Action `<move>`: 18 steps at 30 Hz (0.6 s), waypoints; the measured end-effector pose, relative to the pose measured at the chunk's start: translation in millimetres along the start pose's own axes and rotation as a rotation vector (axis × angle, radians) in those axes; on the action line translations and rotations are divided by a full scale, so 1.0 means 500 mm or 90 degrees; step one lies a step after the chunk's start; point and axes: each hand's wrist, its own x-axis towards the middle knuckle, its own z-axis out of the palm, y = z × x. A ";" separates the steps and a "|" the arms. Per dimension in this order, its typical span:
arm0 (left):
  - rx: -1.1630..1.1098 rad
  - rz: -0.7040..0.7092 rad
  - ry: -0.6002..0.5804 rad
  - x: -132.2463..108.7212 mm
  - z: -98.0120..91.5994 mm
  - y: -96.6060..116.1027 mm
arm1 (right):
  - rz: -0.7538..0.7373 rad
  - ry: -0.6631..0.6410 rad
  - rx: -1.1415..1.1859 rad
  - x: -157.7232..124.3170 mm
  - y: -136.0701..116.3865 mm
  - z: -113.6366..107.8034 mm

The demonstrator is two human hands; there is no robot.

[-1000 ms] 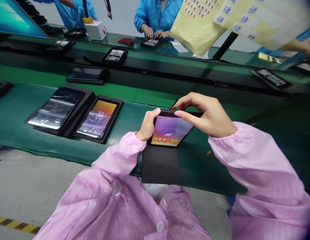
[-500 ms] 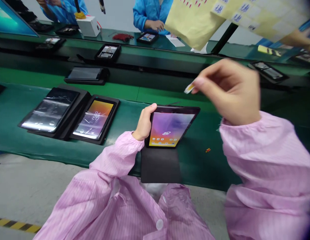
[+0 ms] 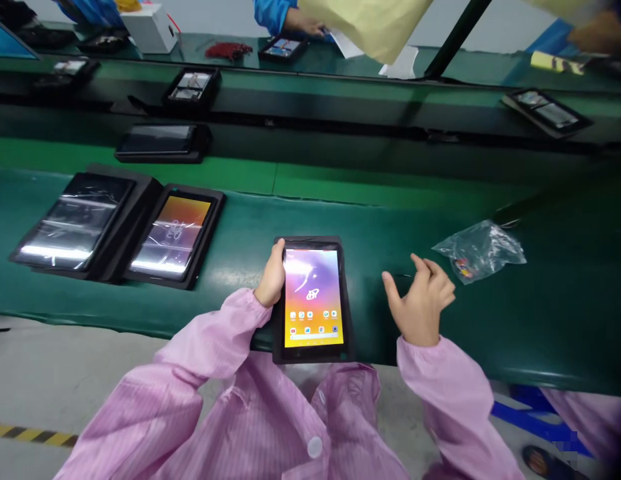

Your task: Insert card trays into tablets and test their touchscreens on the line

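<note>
A tablet (image 3: 313,293) with a lit purple-to-orange home screen lies flat in front of me on its black case (image 3: 346,350). My left hand (image 3: 271,277) grips the left edge of it, thumb along the upper corner. To the right of the tablet, my right hand (image 3: 424,297) hovers over the table with thumb and fingers apart and nothing visible in it. Just beyond that hand rests a clear plastic bag (image 3: 490,250) holding small red and yellow bits.
Two more tablets, one dark (image 3: 75,223) and one lit (image 3: 175,237), lie in black cases at left. Another dark device (image 3: 160,140) sits farther back. Across the green bench (image 3: 240,220), a co-worker's hand (image 3: 303,21) is beside a device (image 3: 283,48). Yellow paper (image 3: 370,23) hangs above.
The tablet has gone from tilted up to flat on its case. My right hand has come down, and the small white-and-yellow piece it held is gone from it. The plastic bag now shows.
</note>
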 end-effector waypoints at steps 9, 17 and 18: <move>0.722 0.312 -0.202 -0.186 -0.167 -0.036 | -0.023 -0.528 0.265 -0.185 -0.027 -0.051; 0.776 0.356 -0.266 -0.104 -0.120 -0.067 | -0.087 -0.431 0.175 -0.088 -0.069 0.017; 0.768 0.367 -0.276 -0.049 -0.103 -0.043 | -0.105 -0.411 0.152 -0.036 -0.069 0.037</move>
